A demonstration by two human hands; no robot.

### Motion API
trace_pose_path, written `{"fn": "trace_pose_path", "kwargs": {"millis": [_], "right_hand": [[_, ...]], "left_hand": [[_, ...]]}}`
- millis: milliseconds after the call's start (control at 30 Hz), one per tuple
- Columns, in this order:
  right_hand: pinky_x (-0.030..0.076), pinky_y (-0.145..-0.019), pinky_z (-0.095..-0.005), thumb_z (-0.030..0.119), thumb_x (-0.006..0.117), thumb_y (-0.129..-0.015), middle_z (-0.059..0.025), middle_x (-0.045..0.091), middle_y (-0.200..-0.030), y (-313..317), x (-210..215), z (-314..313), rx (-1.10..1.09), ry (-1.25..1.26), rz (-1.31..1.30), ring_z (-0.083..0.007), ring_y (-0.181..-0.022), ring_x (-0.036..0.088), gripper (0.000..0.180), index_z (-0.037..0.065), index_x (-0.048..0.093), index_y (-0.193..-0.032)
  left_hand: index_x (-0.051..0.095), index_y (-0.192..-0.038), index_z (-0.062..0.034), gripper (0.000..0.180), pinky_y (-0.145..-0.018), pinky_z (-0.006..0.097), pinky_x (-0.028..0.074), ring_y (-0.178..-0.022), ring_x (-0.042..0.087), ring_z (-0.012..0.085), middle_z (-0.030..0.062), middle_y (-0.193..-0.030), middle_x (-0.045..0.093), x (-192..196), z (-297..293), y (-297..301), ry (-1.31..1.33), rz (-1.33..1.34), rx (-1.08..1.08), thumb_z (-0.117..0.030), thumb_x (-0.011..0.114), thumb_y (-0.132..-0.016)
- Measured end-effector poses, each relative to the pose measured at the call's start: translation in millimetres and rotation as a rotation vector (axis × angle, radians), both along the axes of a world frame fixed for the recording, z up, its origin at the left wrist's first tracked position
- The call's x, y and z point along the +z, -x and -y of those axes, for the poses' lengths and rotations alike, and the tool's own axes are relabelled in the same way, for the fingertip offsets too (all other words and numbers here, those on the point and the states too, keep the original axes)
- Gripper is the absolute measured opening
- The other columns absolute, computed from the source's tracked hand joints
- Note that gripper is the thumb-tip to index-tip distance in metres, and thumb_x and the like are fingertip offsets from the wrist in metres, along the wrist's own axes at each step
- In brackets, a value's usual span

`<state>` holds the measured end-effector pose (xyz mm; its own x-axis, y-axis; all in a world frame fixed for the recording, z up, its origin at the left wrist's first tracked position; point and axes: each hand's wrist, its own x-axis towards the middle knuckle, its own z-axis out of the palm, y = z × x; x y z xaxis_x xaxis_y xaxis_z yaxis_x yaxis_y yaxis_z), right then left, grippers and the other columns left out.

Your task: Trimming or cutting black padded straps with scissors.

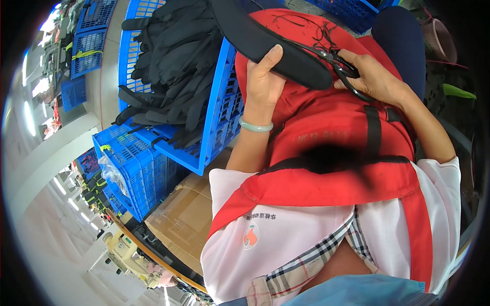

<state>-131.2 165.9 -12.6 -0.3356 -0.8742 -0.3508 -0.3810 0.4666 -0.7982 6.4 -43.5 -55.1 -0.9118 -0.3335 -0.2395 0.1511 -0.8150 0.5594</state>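
My left hand [264, 80] is closed on a black padded fabric strip [301, 64], with its thumb lying on top. The strip has a rounded end and slants across my lap up toward the top edge. In my right hand [371, 76] is a pair of scissors [348, 80] with black handles, my fingers around the loops. The blades point left along the strip's far edge; whether they touch it I cannot tell. Dark thread clippings [322, 33] lie on the red apron [326, 117] over my lap.
A blue plastic crate [208, 122] at my left is heaped with similar black strips [176, 56]. Below it stand another blue crate [133, 166] and a cardboard box [178, 217]. A sewing machine [125, 250] is at the lower left, and a pink basket [440, 41] at the far right.
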Motion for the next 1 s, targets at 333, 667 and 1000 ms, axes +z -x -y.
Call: {"fn": "trace_pose_path", "kwargs": {"millis": [333,667,1000], "right_hand": [[0.043,-0.072,-0.0454,0.044,0.079,-0.071,-0.0242,0.055,-0.079,0,-1,-4,0.045,-0.004,-0.126,-0.0415,-0.080,0.057,0.082,0.000,0.040,-0.128],[0.039,-0.064,-0.0405,0.036,0.080,-0.071,-0.0167,0.043,-0.068,0,-2,-3,0.055,0.061,0.028,-0.0330,-0.067,0.044,0.074,0.001,0.041,-0.122],[0.038,-0.063,-0.0403,0.038,0.082,-0.070,-0.0139,0.041,-0.067,-5,0,-6,0.054,0.054,-0.065,-0.0318,-0.064,0.042,0.075,0.000,0.041,-0.121]], "left_hand": [[0.063,-0.103,-0.0039,0.023,-0.087,0.034,0.052,-0.092,0.064,0.0191,0.0057,-0.097,0.067,5,-10,5,0.082,0.013,0.078,0.006,0.067,-0.082],[0.063,-0.103,-0.0040,0.023,-0.087,0.034,0.052,-0.092,0.064,0.0184,0.0055,-0.098,0.066,-3,-4,2,0.054,0.010,0.042,0.005,0.067,-0.083],[0.060,-0.113,-0.0065,0.030,-0.096,0.036,0.048,-0.103,0.062,0.0199,0.0067,-0.108,0.065,-14,4,0,0.089,-0.081,0.054,0.005,0.063,-0.086]]}}
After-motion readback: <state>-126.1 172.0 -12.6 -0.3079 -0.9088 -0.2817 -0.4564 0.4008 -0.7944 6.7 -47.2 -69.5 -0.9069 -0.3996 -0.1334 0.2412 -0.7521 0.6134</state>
